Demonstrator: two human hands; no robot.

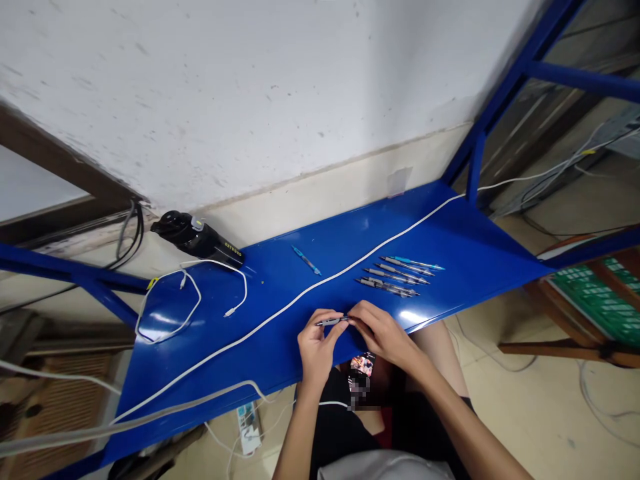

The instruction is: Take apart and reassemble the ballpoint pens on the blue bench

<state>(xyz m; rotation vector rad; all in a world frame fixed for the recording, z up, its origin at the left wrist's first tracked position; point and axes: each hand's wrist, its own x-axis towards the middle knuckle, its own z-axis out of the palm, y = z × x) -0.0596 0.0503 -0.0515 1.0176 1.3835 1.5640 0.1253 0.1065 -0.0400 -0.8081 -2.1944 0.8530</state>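
A grey and black pen lies nearly level between my two hands, just above the shelf's front edge. My left hand grips its grey barrel between thumb and fingers. At the pen's right end, the fingers of my right hand pinch together; the tip there is mostly hidden. Beyond my right hand, several grey and clear pens lie side by side in a loose row. A blue pen lies at the far side of that row. Another blue pen rests alone nearer the wall.
The blue metal shelf is crossed by a long white cable. A black bottle and a looped white charging cable are at the left. A lit phone screen shows below my hands. A power strip lies on the floor.
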